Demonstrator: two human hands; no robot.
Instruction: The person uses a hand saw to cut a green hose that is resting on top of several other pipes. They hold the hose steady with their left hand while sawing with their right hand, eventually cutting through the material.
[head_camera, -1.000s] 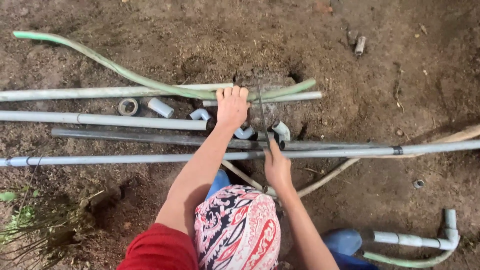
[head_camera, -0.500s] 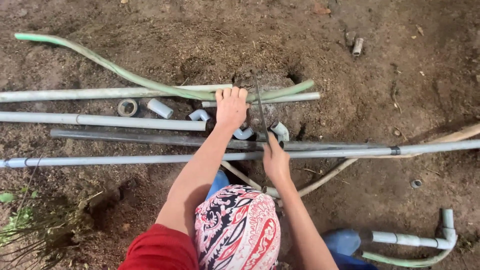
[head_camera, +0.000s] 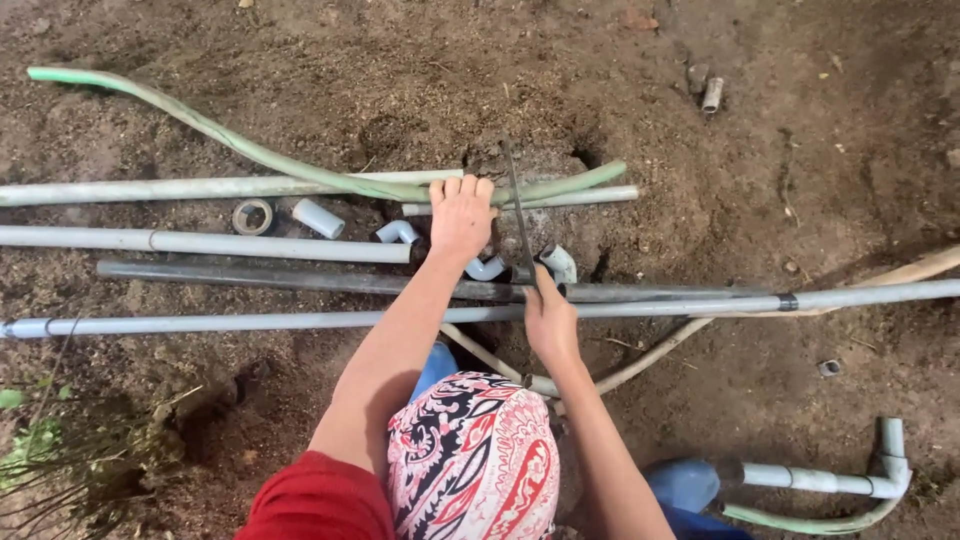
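Note:
My left hand (head_camera: 460, 215) lies flat, fingers forward, pressing on a short grey pipe (head_camera: 570, 197) and the green hose (head_camera: 250, 150) where they cross over a hole in the dirt. My right hand (head_camera: 548, 320) grips the near end of a thin dark saw blade (head_camera: 517, 205). The blade runs away from me across the short grey pipe, just right of my left hand. Grey elbow fittings (head_camera: 487, 268) lie under and beside my left wrist.
Long grey pipes (head_camera: 200, 243) and a dark pipe (head_camera: 260, 278) lie side by side across the bare soil. A tape roll (head_camera: 252, 216) and a short coupling (head_camera: 318, 218) sit to the left. A pipe with an elbow (head_camera: 880, 470) is at the lower right, weeds (head_camera: 60, 460) at the lower left.
The saw blade has slid a little further away from me, with my right hand following slightly. My left hand has stayed pressed in place.

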